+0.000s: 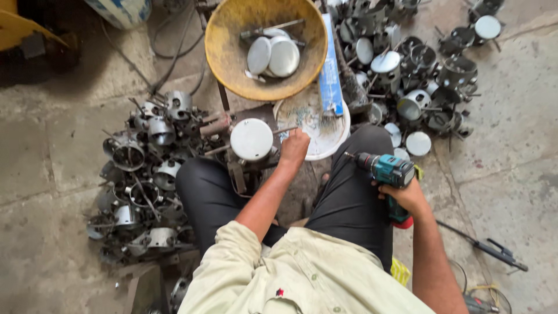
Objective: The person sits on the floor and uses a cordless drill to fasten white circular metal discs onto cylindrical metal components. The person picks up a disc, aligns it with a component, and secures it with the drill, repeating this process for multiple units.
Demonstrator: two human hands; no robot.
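The person sat on a concrete floor (pixel 511 151) with legs spread, and parts crowded in on three sides. A heap of grey metal housings (pixel 145 180) lay against the left leg and ran toward the floor's left edge; a second heap (pixel 418 75) spread from the right knee up to the far right corner. Straight ahead a yellow bowl (pixel 226 52) holding round metal lids stood just beyond a white tub (pixel 325 139), with a blue tube (pixel 330 75) lying across the tub's far rim. The only open floor was to the near right, past the right arm, where a dark clamp tool (pixel 494 250) lay, and along the near left edge.

The left hand (pixel 294 148) reached forward between the knees, fingers curled closed and pinched on a thin metal rod (pixel 285 129) at the tub's near rim. Just left of it sat a housing capped by a white disc (pixel 251 139), round, flat and pale, on a small stand (pixel 239 174) between the legs, touching neither hand.

The right hand (pixel 407 195) was wrapped tight around the grip of a teal drill (pixel 386 170) over the right thigh. The drill was teal and black with a red base, its bit pointing left toward the tub, well short of the disc.
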